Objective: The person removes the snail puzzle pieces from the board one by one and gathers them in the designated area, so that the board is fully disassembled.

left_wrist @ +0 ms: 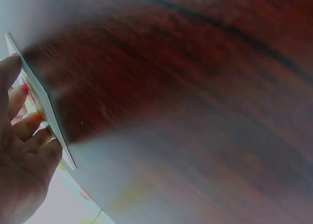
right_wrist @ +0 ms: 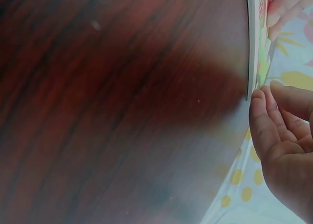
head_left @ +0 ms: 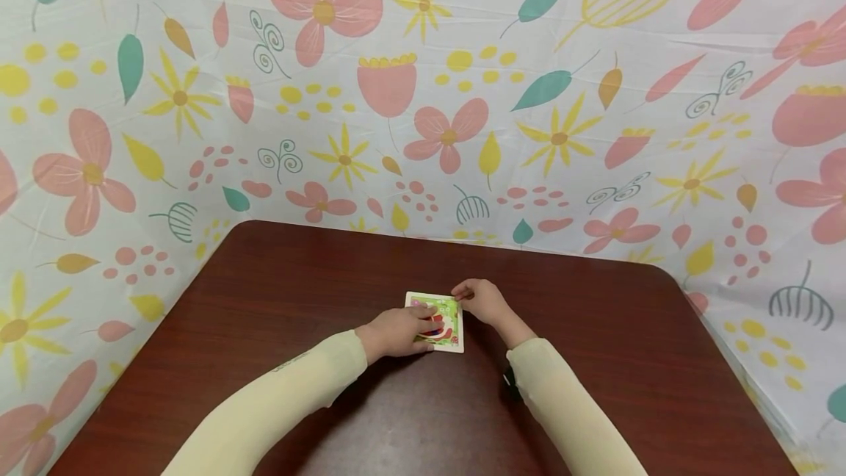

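Observation:
A small square picture board (head_left: 452, 344) with a white border and a green, red and blue picture lies on the dark wooden table. My left hand (head_left: 396, 330) rests on its left side, fingers spread across the picture and covering part of it. In the left wrist view, the left fingertips (left_wrist: 41, 117) meet the board's face. At the far right corner, my right hand (head_left: 485, 301) has its thumb and fingertips drawn together. The right wrist view shows those fingertips (right_wrist: 257, 96) right at the end of the board (right_wrist: 252, 43), pinching its corner.
The reddish-brown table (head_left: 297, 278) has rounded far corners. White cloth (head_left: 423, 189) printed with flowers and leaves hangs behind it and along both sides. A dark object (head_left: 510, 382) shows at the right sleeve cuff.

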A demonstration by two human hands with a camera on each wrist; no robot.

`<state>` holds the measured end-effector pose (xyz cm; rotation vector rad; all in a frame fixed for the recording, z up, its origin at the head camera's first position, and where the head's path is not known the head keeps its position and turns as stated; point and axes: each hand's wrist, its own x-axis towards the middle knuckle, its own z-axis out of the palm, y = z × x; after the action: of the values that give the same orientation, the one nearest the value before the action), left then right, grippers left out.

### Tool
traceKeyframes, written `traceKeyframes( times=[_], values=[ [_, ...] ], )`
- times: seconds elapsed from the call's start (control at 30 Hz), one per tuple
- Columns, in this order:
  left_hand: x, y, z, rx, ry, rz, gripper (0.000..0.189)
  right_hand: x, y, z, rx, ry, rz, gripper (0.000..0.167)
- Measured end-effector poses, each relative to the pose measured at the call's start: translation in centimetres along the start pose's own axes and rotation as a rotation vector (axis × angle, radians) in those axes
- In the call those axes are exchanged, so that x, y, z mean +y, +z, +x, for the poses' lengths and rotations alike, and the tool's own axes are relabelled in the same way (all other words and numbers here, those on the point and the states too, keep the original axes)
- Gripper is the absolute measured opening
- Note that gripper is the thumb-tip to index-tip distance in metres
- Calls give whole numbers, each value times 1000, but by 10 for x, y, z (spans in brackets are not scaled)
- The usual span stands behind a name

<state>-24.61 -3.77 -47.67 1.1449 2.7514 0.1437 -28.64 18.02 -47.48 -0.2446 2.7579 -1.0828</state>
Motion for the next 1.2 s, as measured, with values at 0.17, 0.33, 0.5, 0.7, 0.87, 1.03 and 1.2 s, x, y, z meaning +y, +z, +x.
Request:
traceKeyframes(
  times=[0.17, 0.33, 0.5, 0.7, 0.87, 1.03, 1.2],
  values=[
    [1, -4, -1, -22, -2, 0, 49, 0, 1, 0, 10, 10, 23, 21],
    [2, -5, -2, -25, -10, -1, 49, 1, 5, 0, 33, 25, 61, 22],
    [2, -2, -2, -26, -18, -11, 50, 4, 9, -1, 62, 79, 117, 23],
    [2, -1, -1, -42, -31, -13, 51, 6, 9, -1, 63, 117, 157, 22],
    [2, -2, 0, -49, -25, -21, 51, 10, 9, 1, 47, 157, 219, 22],
    [1, -3, 1, -54, -17, -20, 51, 10, 9, 1, 38, 197, 298, 22],
    [0, -3, 0, -45, -14, -18, 51, 8, 8, 2, 20, 224, 346, 22]
  ],
)
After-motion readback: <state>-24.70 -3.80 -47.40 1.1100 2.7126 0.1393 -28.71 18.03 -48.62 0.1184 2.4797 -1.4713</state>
